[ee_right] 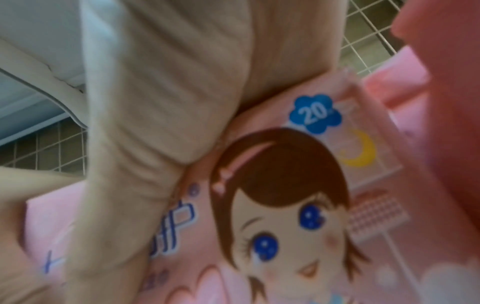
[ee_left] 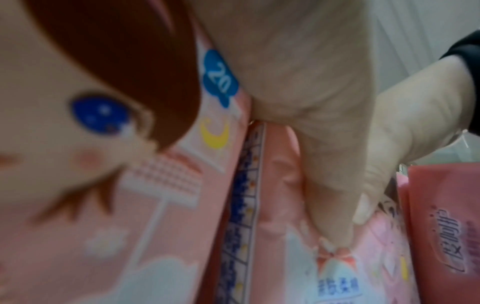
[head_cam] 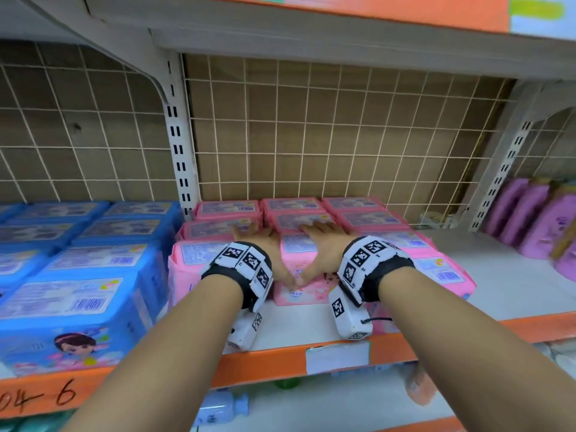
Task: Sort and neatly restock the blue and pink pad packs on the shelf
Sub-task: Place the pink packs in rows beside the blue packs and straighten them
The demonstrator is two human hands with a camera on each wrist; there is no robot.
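i am pressing both hands flat on the front middle pink pack [head_cam: 294, 272], my left hand [head_cam: 265, 244] and right hand [head_cam: 324, 244] lying side by side on its top with fingers spread and reaching onto the pack behind, thumbs coming down its front face and nearly meeting. neither grip is closing round anything; the fingers are straight, only pushing. the pack is sitting on the shelf [head_cam: 498, 275] in the pink block [head_cam: 352, 213], between a pink pack on its left [head_cam: 193, 269] and one on its right [head_cam: 436, 266], and its front is standing further back than theirs.

to do this well, i judge i should be keeping even pressure through both palms and squaring the front face with its neighbours, so the row is ending flush and the soft wrapper is not crumpling.

the blue packs [head_cam: 78, 275] are filling the bay to the left, just beside the pink ones past the upright post [head_cam: 179, 145]. purple bottles [head_cam: 530, 219] are standing well apart to the right. the wire grid back [head_cam: 327, 135] is stopping the rear row. nothing is blocking my hands, though the neighbouring packs are crowding close.
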